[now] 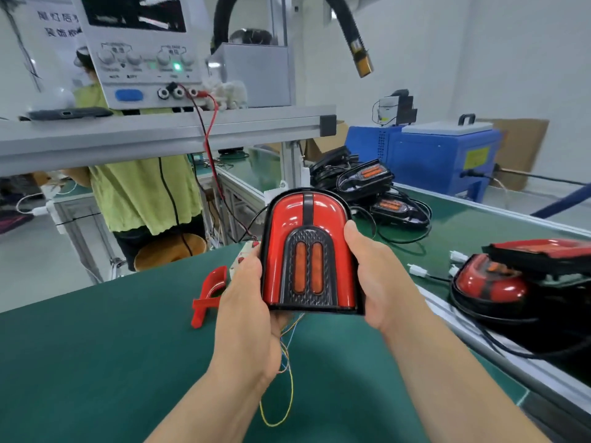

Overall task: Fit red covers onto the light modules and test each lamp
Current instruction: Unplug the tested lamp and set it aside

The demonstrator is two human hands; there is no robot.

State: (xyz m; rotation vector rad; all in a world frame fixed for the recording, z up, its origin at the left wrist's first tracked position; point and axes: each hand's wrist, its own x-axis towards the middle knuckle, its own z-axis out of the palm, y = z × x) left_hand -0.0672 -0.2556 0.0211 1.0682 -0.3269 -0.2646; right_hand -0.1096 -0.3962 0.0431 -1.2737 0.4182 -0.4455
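My left hand [246, 302] and right hand [380, 282] each curl round one side of the red-covered lamp [308, 254], holding it above the green mat [96, 362]. A spare red cover [209, 290] lies just beside my left hand. Covered lamps [489, 282] sit at my right, and black modules [367, 180] are piled beyond. The power supply [144, 59] stands on the shelf.

both forearms reach forward, left hand [246, 298] and right hand [380, 282] gripping the sides of the lamp [289, 219].
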